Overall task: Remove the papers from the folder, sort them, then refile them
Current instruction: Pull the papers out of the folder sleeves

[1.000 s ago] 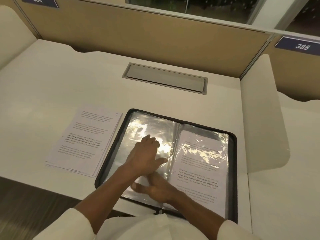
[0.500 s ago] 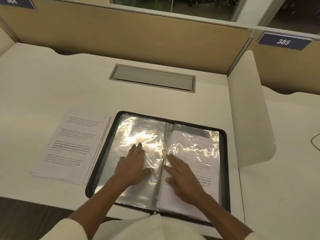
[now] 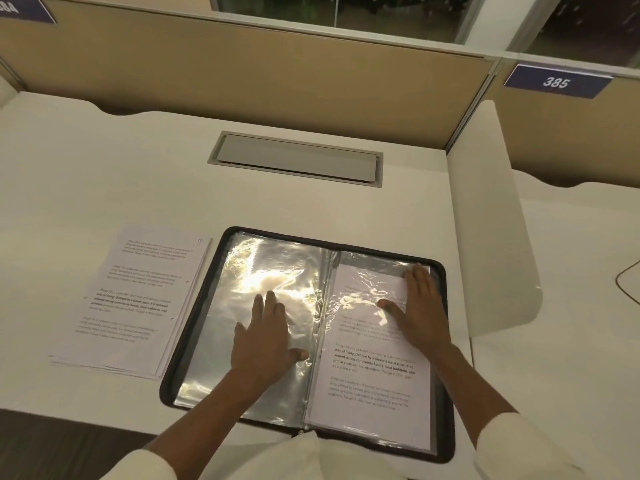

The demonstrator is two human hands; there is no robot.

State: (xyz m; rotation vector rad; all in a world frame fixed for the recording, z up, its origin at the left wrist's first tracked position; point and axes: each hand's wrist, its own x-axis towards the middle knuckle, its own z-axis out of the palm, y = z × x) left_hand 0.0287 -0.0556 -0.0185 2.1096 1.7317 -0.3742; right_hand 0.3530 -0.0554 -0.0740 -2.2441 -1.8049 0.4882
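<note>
Folder (image 3: 446, 358) open on desk (image 3: 104, 168); left hand (image 3: 266, 337), right hand (image 3: 419, 306) flat, fingers straight, pressing sleeves; paper stack (image 3: 135, 299) beside.

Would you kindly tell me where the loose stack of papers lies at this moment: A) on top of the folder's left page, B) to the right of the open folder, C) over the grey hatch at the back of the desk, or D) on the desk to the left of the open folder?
D: the stack of papers lies flat on the desk, just beside the left edge of the open folder.
</note>
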